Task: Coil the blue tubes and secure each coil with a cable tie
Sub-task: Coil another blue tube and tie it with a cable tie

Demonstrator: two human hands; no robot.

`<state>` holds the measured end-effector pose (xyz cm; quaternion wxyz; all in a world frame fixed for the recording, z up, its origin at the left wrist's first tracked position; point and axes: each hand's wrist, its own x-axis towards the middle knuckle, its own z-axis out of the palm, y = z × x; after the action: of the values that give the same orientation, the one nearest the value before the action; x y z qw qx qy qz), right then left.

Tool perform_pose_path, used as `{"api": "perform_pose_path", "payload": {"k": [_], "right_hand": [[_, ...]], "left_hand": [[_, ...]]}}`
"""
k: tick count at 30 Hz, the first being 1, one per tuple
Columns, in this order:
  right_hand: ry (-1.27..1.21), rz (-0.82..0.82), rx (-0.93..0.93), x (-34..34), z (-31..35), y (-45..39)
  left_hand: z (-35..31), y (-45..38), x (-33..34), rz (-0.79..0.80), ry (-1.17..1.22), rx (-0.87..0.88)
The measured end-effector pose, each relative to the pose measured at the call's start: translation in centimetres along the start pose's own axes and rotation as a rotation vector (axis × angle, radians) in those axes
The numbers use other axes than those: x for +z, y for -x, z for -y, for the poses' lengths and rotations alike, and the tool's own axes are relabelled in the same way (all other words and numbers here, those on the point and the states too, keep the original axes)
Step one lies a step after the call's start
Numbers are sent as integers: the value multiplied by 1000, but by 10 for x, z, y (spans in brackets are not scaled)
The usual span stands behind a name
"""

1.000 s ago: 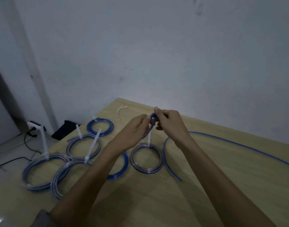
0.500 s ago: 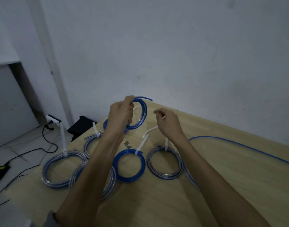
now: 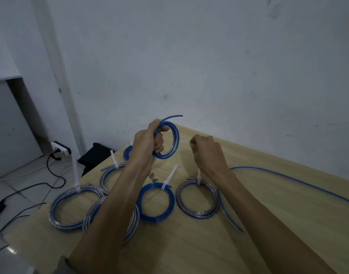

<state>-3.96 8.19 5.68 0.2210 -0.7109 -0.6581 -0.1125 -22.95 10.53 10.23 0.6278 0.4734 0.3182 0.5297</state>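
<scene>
Deep blue coil [image 3: 170, 143] in the left fingers [image 3: 158, 144]; white cable tie [image 3: 183, 142] at the right fingers [image 3: 195, 142]. Below them, blue-and-clear tied coils [image 3: 197, 198] on a pale wood-grain worktop [image 3: 268, 224]; grey-white wall [image 3: 209, 66].

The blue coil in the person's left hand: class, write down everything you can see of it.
The blue coil is a few loops of thin, glossy, plastic-looking blue tubing forming a rough ring, held nearly upright above the far edge of the wooden table. The left hand grips its left side, fingers curled round the loops. One loose end juts up and to the right from the top. No cable tie can be seen fastened on it. The right hand is close beside it but does not touch it.
</scene>
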Motion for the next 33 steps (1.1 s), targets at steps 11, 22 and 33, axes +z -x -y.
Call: {"api": "perform_pose_path", "payload": {"k": [11,22,33], "right_hand": [[-748,83,292,-95,18,75],[-1208,-66,506,-101,31,93],[-1436,46,366,-125,31,90]], "left_hand": [[21,30,49,195,-43,-28],[35,55,71,231,-115,38],[31,54,65,57,-109,121]]}}
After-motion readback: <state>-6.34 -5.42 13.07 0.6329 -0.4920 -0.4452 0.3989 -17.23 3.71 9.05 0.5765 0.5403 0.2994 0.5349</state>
